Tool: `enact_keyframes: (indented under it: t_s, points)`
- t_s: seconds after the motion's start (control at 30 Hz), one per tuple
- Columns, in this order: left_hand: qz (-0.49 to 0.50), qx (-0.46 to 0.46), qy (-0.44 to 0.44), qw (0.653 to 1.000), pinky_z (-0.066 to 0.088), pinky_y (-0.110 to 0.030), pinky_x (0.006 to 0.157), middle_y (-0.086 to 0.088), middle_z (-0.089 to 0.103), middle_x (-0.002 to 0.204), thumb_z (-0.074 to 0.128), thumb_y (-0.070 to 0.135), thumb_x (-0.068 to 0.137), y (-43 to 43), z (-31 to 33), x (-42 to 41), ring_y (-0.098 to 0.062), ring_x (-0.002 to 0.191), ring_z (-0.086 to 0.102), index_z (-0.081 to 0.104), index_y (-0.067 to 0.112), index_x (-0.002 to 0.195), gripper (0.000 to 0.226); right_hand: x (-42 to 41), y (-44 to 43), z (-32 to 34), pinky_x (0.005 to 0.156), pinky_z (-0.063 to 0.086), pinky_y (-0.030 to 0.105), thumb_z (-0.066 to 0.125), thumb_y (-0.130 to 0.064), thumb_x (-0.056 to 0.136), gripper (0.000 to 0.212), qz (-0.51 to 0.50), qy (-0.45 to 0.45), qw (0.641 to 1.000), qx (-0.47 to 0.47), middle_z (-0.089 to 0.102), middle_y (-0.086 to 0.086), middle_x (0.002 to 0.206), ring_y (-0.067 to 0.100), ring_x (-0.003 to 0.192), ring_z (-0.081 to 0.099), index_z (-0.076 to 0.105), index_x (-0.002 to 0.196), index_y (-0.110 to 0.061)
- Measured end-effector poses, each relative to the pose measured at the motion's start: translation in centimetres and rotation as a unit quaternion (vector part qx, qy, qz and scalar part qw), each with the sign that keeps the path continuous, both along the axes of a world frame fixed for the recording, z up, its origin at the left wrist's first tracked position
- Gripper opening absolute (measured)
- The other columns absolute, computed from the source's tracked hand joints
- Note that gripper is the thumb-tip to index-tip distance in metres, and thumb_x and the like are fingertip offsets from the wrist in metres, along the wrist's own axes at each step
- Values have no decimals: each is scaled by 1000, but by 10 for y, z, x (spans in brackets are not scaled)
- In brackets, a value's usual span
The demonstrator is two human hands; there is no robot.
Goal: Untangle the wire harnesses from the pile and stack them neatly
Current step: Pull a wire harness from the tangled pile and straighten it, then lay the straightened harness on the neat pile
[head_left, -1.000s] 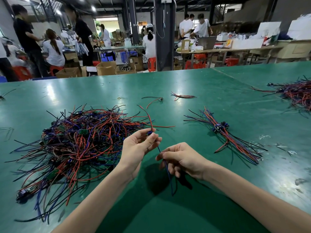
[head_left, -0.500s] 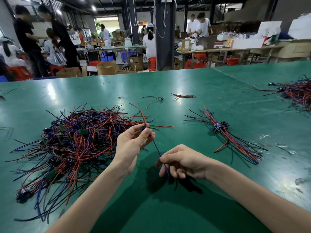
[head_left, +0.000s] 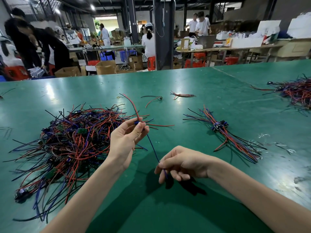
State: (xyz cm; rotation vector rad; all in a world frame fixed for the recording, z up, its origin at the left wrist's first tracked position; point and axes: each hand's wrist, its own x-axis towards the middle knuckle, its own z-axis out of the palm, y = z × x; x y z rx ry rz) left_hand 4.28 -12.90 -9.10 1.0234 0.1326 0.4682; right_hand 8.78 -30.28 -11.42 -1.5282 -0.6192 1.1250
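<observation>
Pinching one harness (head_left: pixel 152 145) at its blue connector (head_left: pixel 136 122) with our left hand (head_left: pixel 125 140), we pinch its trailing end lower down in our right hand (head_left: pixel 181 163). The tangled pile (head_left: pixel 72 143) lies left, the stacked bundle (head_left: pixel 223 132) right

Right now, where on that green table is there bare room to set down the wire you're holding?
For the pinched blue-wired harness: bare green tabletop lies between the tangled red, blue and black wire pile and the neat harness bundle, and between that bundle and the far-right wire heap. Crowded: the left side, and plastic scraps beside the bundle.
</observation>
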Motion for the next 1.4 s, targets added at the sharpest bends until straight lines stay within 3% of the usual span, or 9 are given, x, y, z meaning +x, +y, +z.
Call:
enact_keyframes:
  t_s: [0.3, 0.57, 0.73, 0.83, 0.93, 1.07, 1.13, 1.2, 1.4]
  points:
    - [21, -2, 19, 1000, 58, -22, 72, -15, 63, 86, 57, -5, 84, 6, -5, 3, -16, 68, 66, 61, -1, 92, 10, 2, -7, 8, 32, 36, 13, 50, -5, 95, 18, 88, -29, 996, 5, 73, 7, 80, 4, 37, 50, 63, 107, -1]
    - [10, -6, 35, 999, 56, -18, 68, -13, 63, 85, 57, -3, 85, 2, -10, 1, -17, 71, 65, 61, 1, 92, 10, 5, -13, 14, 26, 29, 13, 48, -6, 96, 21, 140, -26, 990, -13, 72, 8, 80, 3, 31, 46, 58, 115, -1]
    - [-44, -47, 56, 996, 57, -18, 68, -11, 63, 79, 53, -2, 89, -5, -14, 0, -13, 64, 67, 59, 0, 94, 8, 14, -18, 20, 26, 18, 13, 49, -35, 96, 38, 139, -67, 987, -45, 71, 14, 106, 4, 30, 39, 55, 119, -5]
    - [-91, -73, 77, 990, 57, -18, 62, -10, 66, 72, 51, -2, 89, -12, -15, -2, -13, 61, 68, 60, 0, 91, 9, 17, -18, 20, 27, 18, 13, 50, -45, 92, 38, 88, -81, 992, -26, 70, 10, 111, 4, 33, 35, 60, 113, -14]
    - [-128, -79, 95, 984, 56, -17, 57, -10, 68, 71, 52, -2, 88, -22, -19, -5, -13, 61, 68, 61, -1, 93, 10, 16, -12, 13, 28, 26, 13, 55, -37, 89, 30, -23, -73, 997, 19, 73, 10, 97, 4, 35, 39, 64, 101, -11]
    - [-114, 53, 158, 979, 49, -20, 56, 0, 73, 83, 64, 13, 84, -26, -24, -7, -4, 69, 66, 67, 14, 94, 11, 10, -2, 3, 30, 34, 15, 61, -20, 89, 14, -127, -74, 988, 52, 69, 7, 71, 6, 36, 48, 63, 81, -10]
    - [-100, 139, 195, 966, 36, -24, 59, 8, 74, 93, 67, 25, 83, -24, -26, -8, 0, 80, 63, 68, 23, 96, 12, 8, 0, 2, 30, 35, 16, 59, -13, 90, 11, -155, -70, 983, 63, 66, 5, 63, 6, 36, 50, 61, 80, -9]
    - [-108, 148, 197, 963, 29, -27, 57, 8, 74, 98, 67, 27, 84, -22, -25, -8, 1, 85, 63, 68, 24, 99, 16, 8, 1, 4, 30, 36, 16, 58, -9, 91, 9, -173, -81, 979, 68, 63, 4, 60, 7, 36, 51, 60, 82, -8]
    - [-130, 149, 201, 959, 30, -24, 54, 13, 73, 98, 66, 26, 84, -24, -19, -11, 4, 78, 66, 68, 23, 101, 18, 27, -16, 26, 32, 37, 15, 55, -4, 92, 9, -290, -90, 946, 115, 63, 3, 56, 8, 36, 52, 60, 85, -5]
